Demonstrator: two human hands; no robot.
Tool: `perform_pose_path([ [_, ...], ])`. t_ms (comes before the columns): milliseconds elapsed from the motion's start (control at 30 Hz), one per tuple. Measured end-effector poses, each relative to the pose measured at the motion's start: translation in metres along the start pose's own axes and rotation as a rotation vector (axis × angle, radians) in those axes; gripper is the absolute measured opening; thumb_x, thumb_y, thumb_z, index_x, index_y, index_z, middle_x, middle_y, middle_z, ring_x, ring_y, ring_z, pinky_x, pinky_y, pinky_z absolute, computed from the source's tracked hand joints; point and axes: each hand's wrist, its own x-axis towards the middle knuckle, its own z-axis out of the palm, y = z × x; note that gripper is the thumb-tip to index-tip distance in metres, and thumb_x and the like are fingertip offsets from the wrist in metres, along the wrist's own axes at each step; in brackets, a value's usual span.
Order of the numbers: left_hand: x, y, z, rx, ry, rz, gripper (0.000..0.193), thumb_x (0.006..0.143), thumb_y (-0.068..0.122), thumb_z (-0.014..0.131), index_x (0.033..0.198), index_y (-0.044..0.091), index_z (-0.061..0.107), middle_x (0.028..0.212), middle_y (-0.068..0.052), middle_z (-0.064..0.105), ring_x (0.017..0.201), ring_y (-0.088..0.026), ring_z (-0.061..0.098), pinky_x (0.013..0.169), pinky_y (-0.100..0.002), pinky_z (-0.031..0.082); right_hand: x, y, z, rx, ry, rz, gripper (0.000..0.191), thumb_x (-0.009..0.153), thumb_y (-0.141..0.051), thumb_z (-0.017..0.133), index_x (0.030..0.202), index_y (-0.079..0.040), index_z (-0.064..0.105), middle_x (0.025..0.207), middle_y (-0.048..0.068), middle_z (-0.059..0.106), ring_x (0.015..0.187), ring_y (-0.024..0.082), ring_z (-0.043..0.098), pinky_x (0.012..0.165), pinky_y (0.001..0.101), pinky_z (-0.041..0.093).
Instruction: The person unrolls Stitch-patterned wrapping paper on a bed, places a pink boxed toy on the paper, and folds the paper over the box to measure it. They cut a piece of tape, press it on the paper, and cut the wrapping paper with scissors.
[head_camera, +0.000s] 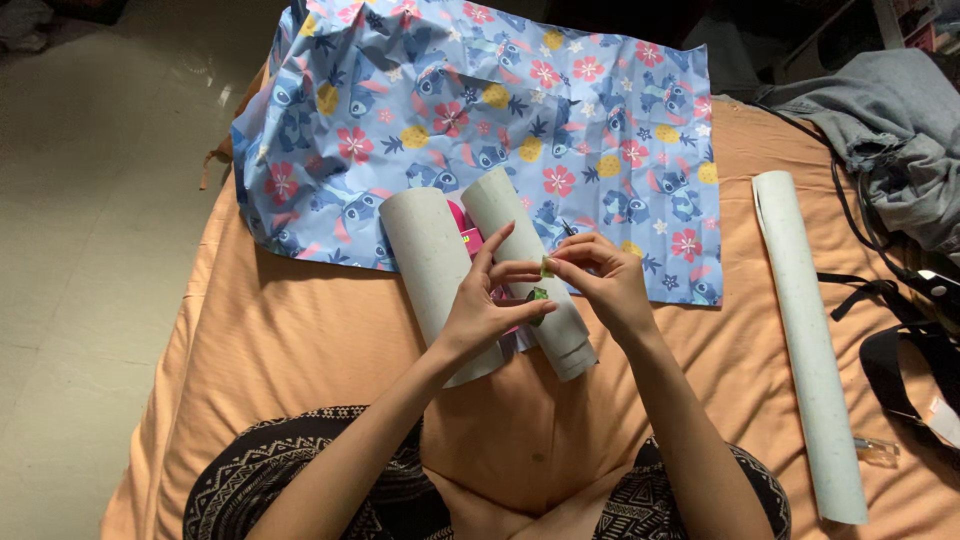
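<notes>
Both hands, left hand (487, 305) and right hand (605, 280), pinch a small green tape piece (546, 267) above the curled wrapping paper (520, 270); pulling it taut toward 12 o'clock suits a flat seam.

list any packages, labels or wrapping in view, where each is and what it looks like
Pink package: between the two curled paper edges, partly hidden, bright pink, small.
Wrapping paper sheet: spread on the orange bed, blue with cartoon creatures, pink flowers, yellow pineapples; its near end curls into two pale tubes.
Paper roll: at right on the bed, long pale grey-white tube.
Green tape piece: small, pinched between left hand and right hand.
</notes>
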Motion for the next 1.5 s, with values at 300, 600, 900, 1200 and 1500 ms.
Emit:
perform_pose_path([
  [300,0.001,0.0,-0.001,0.044,0.097,0.122,0.112,0.08,0.01,0.09,0.165,0.012,0.017,0.137,-0.015,0.065,0.126,-0.025,0.066,0.1,-0.041,0.059,-0.005,0.003,0.003,-0.034,0.187,0.062,0.013,0.102,-0.004,0.069,0.11,0.003,0.077,0.108,0.009,0.072,0.091,0.015,0.066,0.078,0.0275,0.052],
  [600,0.001,0.013,0.004,-0.206,0.24,0.194,0.119,0.078,-0.005,0.084,0.164,0.019,0.007,0.161,-0.016,0.03,0.141,-0.032,0.05,0.1,-0.047,0.058,-0.025,-0.016,0.033,0.135,-0.154,-0.225,0.112,0.083,0.01,0.08,0.168,-0.016,0.012,0.144,0.02,0.058,0.133,0.026,0.059,0.111,0.044,0.053],
  [900,0.0,0.02,-0.004,0.206,0.278,0.249,0.104,0.077,0.013,0.092,0.158,0.017,0.027,0.161,-0.014,0.034,0.145,-0.034,0.047,0.117,-0.05,0.048,-0.01,0.016,-0.008,-0.022,0.126,-0.22,0.116,0.083,0.012,0.08,0.168,-0.017,0.006,0.12,0.011,0.069,0.108,0.021,0.072,0.099,0.0388,0.063],
  [1200,-0.028,0.045,-0.065,1.145,0.264,0.052,0.093,0.065,0.032,0.091,0.146,0.011,0.051,0.158,-0.026,0.026,0.144,-0.05,0.024,0.118,-0.058,0.027,0.009,0.054,-0.053,-0.567,0.373,0.033,0.127,0.07,0.009,0.08,0.168,-0.023,0.007,0.113,0.014,0.072,0.097,0.023,0.072,0.084,0.0347,0.062],
  [1500,-0.021,0.008,-0.066,1.323,0.105,-0.036,0.086,0.075,0.051,0.081,0.15,0.025,0.047,0.167,-0.023,0.01,0.152,-0.048,0.008,0.12,-0.065,0.012,-0.018,0.022,0.044,-0.08,0.16,-0.08,0.116,0.094,0.01,0.068,0.167,-0.024,-0.016,0.145,0.025,0.057,0.121,0.034,0.063,0.105,0.0398,0.054],
])
